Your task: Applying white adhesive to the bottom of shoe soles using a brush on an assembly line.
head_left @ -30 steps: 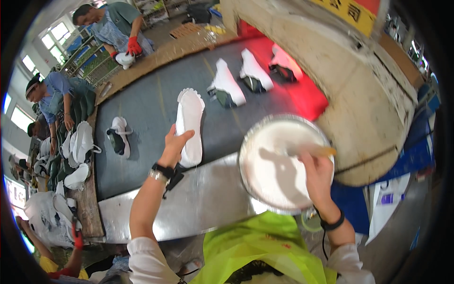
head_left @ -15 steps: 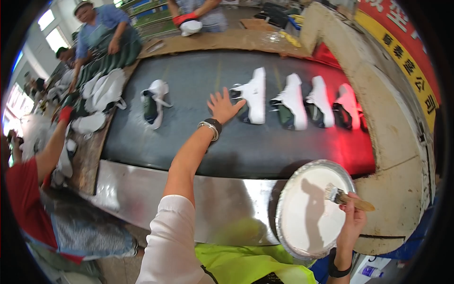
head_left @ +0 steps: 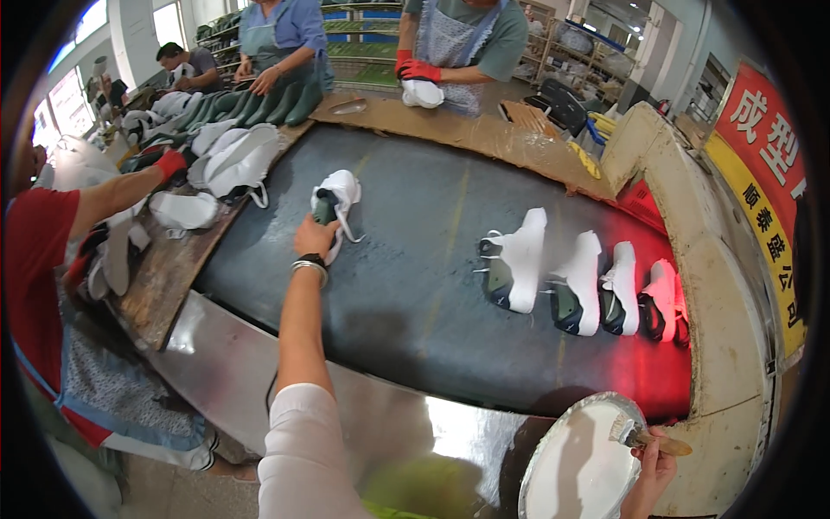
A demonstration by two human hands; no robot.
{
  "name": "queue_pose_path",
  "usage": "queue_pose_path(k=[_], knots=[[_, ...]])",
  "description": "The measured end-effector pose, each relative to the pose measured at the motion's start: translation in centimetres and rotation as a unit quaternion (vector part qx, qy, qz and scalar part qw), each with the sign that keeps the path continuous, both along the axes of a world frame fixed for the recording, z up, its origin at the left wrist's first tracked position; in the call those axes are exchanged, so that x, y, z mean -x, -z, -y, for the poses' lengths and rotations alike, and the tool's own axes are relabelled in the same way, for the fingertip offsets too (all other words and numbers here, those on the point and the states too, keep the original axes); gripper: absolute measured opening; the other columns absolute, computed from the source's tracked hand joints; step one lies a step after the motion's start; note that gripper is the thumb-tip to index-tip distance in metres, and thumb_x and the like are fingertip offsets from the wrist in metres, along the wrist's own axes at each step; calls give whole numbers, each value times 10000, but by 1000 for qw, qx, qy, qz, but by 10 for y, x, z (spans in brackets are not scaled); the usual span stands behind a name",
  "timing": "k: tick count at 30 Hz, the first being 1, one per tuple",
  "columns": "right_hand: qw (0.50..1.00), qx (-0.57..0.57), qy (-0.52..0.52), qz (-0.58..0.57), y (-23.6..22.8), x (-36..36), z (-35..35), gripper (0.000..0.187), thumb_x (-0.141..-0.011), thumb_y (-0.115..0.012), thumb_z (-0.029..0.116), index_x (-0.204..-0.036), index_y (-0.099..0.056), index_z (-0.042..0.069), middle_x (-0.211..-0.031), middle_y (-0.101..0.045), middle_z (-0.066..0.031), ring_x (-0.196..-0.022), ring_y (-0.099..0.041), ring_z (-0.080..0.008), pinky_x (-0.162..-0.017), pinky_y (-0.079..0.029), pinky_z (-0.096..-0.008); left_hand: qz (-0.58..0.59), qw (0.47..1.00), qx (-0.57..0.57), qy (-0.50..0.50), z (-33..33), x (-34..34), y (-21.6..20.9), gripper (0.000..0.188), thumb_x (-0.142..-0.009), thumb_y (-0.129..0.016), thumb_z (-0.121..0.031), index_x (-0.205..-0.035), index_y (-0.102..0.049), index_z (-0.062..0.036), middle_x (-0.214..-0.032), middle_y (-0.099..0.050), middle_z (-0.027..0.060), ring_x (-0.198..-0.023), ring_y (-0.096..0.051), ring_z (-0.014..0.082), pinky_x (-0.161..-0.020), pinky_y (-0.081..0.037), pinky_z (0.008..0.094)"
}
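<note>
My left hand (head_left: 316, 237) reaches far across the dark belt, its fingers closed round the heel end of a white and green shoe (head_left: 342, 189). One loose strap or lace trails from that shoe. At the lower right my right hand (head_left: 654, 474) grips the wooden handle of a paintbrush (head_left: 661, 443). The brush's bristles hang over a round pan (head_left: 526, 474) of white liquid. Right of centre, a white shoe with a green and black opening (head_left: 524, 264) lies on its side. More such shoes (head_left: 581, 285) form a row toward the red glow.
The dark belt (head_left: 398, 259) runs into a cream-coloured machine housing (head_left: 722, 259) under red light. A metal ledge (head_left: 380, 394) borders its near side. On the left, a co-worker's red-gloved hand (head_left: 171, 163) is among piled white shoe parts (head_left: 238, 160). Other people stand across the belt.
My left hand has moved left from beside the nearest row shoe and closed on the separate shoe. The view has shifted; my right hand still holds the brush over the pan.
</note>
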State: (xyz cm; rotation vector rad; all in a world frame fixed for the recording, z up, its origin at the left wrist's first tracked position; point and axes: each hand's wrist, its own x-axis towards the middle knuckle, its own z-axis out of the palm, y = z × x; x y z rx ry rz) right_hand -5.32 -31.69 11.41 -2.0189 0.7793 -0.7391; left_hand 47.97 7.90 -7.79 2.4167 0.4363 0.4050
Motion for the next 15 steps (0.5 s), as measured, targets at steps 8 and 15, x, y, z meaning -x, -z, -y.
queue_pose_path(k=[8, 15], knots=[[986, -103, -51, 124, 10, 36, -10, 282, -990, -543, 182, -1156, -566, -46, -942, -616, -64, -793, -540, -96, -726, -454, -240, -169, 926, 333, 58, -32, 95, -20, 567, -782, -753, -432, -1078, -643, 40, -1018, -701, 176, -977, -680, 296, -813, -552, 386], [985, -72, -45, 151, -7, 96, -38, 299, -1000, -524, 191, -1172, -566, -50, -990, -610, -68, -806, -528, -94, -752, -443, -244, -273, 758, 563, 183, -65, 334, -68, 430, -886, -677, -377, -1121, -650, -18, -969, -704, 61, -825, -680, 168, -685, -550, 309]])
